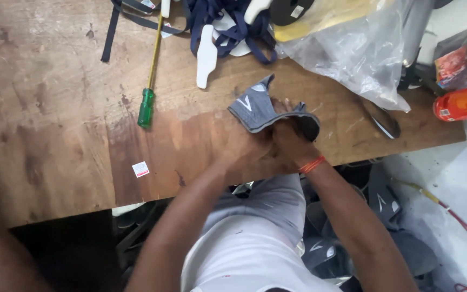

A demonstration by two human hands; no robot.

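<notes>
Both hands, left and right, grip closed on the grey fabric shoe upper; it may slip toward 6 o'clock off the wooden tabletop edge.

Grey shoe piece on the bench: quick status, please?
Left hand and right hand both grip the grey shoe piece over the wooden bench. Green-handled screwdriver lies apart, to the left.

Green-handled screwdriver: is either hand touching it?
Apart. The head view shows bare wooden table between the screwdriver and both hands, which grip the grey fabric piece.
</notes>
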